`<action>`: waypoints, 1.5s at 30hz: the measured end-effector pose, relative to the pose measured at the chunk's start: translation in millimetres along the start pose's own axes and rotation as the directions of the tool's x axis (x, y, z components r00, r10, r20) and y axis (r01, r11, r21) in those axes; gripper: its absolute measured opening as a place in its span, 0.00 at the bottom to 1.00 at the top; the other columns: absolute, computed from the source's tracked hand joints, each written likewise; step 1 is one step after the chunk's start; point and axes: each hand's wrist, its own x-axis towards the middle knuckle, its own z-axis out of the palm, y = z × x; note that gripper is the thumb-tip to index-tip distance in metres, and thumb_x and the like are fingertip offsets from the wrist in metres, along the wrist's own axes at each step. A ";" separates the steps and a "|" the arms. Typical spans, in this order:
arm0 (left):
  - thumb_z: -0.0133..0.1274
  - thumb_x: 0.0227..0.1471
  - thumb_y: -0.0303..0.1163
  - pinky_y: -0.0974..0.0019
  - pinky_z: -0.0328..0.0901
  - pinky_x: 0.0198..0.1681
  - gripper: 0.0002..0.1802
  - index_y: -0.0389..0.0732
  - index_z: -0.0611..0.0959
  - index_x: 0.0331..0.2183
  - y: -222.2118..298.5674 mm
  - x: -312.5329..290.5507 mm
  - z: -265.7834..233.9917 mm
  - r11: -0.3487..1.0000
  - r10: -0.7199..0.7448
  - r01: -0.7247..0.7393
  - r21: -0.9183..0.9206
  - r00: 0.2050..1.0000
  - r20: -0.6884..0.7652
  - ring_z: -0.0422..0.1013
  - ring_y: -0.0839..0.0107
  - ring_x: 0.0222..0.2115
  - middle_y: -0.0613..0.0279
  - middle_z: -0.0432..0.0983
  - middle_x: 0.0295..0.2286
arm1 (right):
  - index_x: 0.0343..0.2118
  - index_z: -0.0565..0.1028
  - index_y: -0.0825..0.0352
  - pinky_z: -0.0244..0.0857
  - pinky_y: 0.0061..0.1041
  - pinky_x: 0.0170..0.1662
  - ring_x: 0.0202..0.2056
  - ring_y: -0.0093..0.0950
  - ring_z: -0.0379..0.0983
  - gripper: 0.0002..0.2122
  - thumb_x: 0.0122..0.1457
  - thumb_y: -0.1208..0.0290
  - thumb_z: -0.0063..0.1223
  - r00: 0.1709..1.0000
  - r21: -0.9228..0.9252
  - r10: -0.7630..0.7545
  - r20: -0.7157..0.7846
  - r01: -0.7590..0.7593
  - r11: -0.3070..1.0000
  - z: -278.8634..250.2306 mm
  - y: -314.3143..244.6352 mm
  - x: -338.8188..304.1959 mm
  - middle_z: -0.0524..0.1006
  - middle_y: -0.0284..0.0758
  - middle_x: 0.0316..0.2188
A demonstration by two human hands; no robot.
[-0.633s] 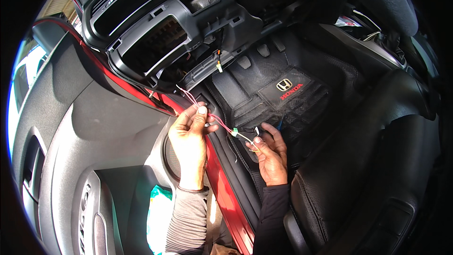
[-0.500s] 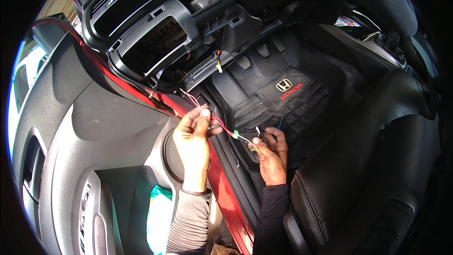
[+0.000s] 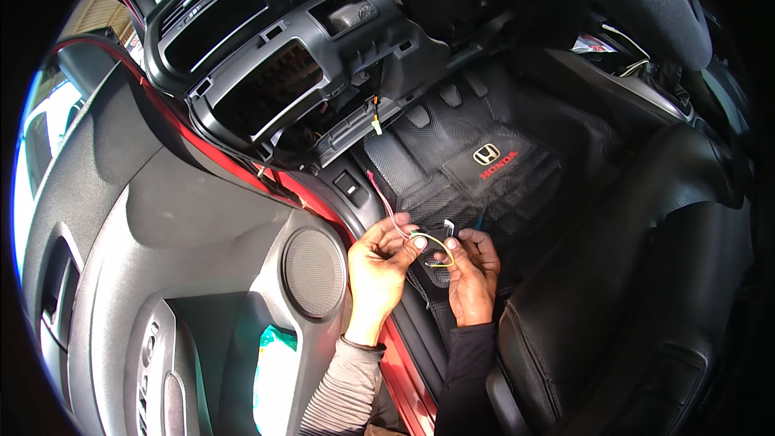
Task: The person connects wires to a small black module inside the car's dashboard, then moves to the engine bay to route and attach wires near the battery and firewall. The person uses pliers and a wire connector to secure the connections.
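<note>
Between my two hands is a thin wire harness, held above the door sill and the edge of the floor mat. My left hand pinches it where pink-red wires run up and away from the fingers. A yellow wire arcs from there across to my right hand, whose thumb and fingers close on it. Beside the right thumb a small white connector stands up. What the left fingertips cover is hidden.
Ahead is the dashboard with open slots; a wire with a pale connector hangs below it. The open door with a speaker and a pocketed packet is left. A black seat stands right, beside the floor mat.
My left hand has moved right and down along the harness, close to my right hand. The yellow wire now bows between them, and the pink-red wires trail upward.
</note>
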 end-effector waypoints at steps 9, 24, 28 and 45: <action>0.62 0.50 0.13 0.72 0.74 0.45 0.20 0.28 0.80 0.47 8.1 -3.5 7.9 1.000 0.016 -0.014 0.027 0.999 -0.052 0.79 0.73 0.38 0.55 0.83 0.37 | 0.37 0.77 0.70 0.80 0.29 0.40 0.34 0.25 0.79 0.02 0.62 0.82 0.56 0.999 -0.059 -0.040 0.028 0.042 0.997 -1.0 -8.2 -0.4 0.79 0.35 0.33; 0.61 0.51 0.13 0.70 0.75 0.45 0.25 0.25 0.76 0.51 15.9 2.4 2.7 0.997 0.070 -0.069 0.034 0.997 -0.029 0.78 0.70 0.40 0.53 0.82 0.38 | 0.40 0.77 0.70 0.79 0.29 0.41 0.35 0.25 0.79 0.05 0.62 0.82 0.55 0.996 0.024 -0.045 0.074 0.043 0.999 -1.9 -3.8 0.4 0.80 0.36 0.35; 0.61 0.51 0.13 0.70 0.74 0.46 0.25 0.26 0.76 0.52 17.6 3.1 0.5 0.999 0.050 -0.050 0.001 0.999 -0.014 0.78 0.70 0.40 0.52 0.81 0.39 | 0.48 0.74 0.70 0.77 0.26 0.43 0.36 0.26 0.79 0.12 0.62 0.81 0.57 0.999 0.059 0.012 0.031 -0.014 0.998 4.8 -9.1 -1.2 0.81 0.38 0.38; 0.56 0.62 0.28 0.75 0.73 0.36 0.18 0.32 0.79 0.52 64.3 47.9 -21.2 0.986 0.077 -0.071 -0.151 0.997 0.032 0.77 0.76 0.30 0.61 0.81 0.33 | 0.59 0.67 0.73 0.76 0.26 0.43 0.37 0.28 0.80 0.21 0.62 0.83 0.53 0.975 0.027 0.096 0.200 -0.103 0.994 3.0 -13.2 -3.2 0.81 0.38 0.38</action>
